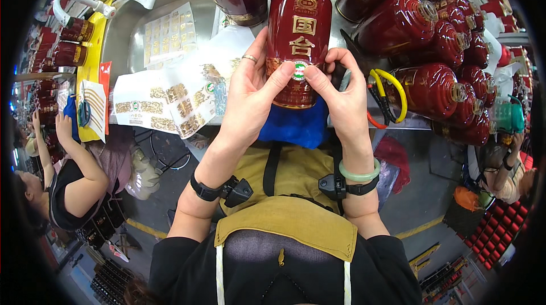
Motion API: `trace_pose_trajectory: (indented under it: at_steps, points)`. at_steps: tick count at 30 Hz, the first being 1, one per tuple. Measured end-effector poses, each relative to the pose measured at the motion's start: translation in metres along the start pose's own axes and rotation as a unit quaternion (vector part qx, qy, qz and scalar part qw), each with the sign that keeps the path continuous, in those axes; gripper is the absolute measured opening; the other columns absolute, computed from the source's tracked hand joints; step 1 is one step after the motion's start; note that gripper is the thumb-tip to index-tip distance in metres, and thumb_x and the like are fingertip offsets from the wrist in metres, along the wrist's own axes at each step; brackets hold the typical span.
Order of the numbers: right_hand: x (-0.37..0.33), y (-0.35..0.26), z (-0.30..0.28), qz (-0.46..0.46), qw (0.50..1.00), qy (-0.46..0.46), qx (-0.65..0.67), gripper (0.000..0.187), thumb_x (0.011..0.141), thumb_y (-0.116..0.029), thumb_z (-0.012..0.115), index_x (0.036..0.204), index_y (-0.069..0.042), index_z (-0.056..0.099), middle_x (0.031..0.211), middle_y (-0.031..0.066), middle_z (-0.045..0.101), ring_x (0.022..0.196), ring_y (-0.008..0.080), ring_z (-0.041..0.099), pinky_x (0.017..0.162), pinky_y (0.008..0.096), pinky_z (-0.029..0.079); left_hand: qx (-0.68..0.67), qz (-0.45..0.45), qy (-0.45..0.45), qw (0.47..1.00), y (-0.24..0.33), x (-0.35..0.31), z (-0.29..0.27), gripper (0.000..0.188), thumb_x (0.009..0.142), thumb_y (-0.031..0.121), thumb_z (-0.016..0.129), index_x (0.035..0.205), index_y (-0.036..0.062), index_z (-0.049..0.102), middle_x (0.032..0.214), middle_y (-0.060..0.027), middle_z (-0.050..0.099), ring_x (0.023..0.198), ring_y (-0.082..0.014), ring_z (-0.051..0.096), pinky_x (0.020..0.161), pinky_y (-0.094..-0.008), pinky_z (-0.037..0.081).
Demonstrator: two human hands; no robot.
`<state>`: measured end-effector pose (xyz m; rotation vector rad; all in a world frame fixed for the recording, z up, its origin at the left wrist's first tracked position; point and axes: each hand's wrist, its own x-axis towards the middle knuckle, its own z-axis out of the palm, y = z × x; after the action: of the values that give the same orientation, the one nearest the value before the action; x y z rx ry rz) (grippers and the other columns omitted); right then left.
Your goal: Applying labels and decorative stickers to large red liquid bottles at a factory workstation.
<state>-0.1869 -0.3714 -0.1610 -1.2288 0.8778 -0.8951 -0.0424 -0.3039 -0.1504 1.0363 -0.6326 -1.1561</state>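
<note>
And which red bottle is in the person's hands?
The centre bottle, between the left hand and right hand, with both thumbs at its round green-and-white sticker; these hands hold no other.

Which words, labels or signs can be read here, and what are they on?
Held red bottle: large gold characters, legible; I won't copy them.
Round green-and-white sticker on it: too small to read.
White sheet with gold patterns: lettering too small.
Stacked bottles: gold marks, too small.
</note>
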Motion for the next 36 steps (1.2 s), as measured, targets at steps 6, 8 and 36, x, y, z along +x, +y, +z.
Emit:
trace_pose_trajectory:
  at_steps: [6, 8, 36]
  points:
    - [0.0, -0.002, -0.001, 0.001, 1.0, -0.005, 0.009, 0.036, 0.084, -0.018, 0.085, 0.102, -0.008, 0.056, 0.089, -0.0067, 0.048, 0.081, 0.0032, 0.042, 0.071, 0.0174, 0.038, -0.033, -0.019, -0.004, 0.999, -0.001, 0.001, -0.007, 0.068, 0.105, 0.013, 0.057, 0.157, -0.0082, 0.019, 0.154, -0.0166, 0.041, 0.138, -0.0196, 0.045, 0.116, -0.0343, 0.036]
    - [-0.002, -0.004, -0.004, 0.028, 0.997, -0.013, 0.07, 0.034, 0.086, -0.017, 0.084, 0.104, -0.007, 0.056, 0.091, -0.006, 0.049, 0.082, 0.0032, 0.043, 0.072, 0.0174, 0.039, -0.097, -0.033, -0.003, 0.995, -0.001, 0.0, -0.01, 0.065, 0.107, 0.016, 0.052, 0.157, -0.0078, 0.019, 0.157, -0.0164, 0.039, 0.139, -0.0194, 0.043, 0.117, -0.0334, 0.035]
    - [-0.002, 0.001, 0.004, -0.014, 1.0, 0.005, -0.025, 0.04, 0.086, -0.022, 0.084, 0.103, -0.009, 0.049, 0.088, -0.0066, 0.044, 0.077, 0.0034, 0.039, 0.066, 0.0192, 0.037, 0.029, 0.014, -0.003, 0.999, 0.004, -0.001, 0.002, 0.073, 0.099, 0.007, 0.064, 0.156, -0.0085, 0.02, 0.151, -0.0193, 0.043, 0.137, -0.0215, 0.046, 0.116, -0.0359, 0.037]
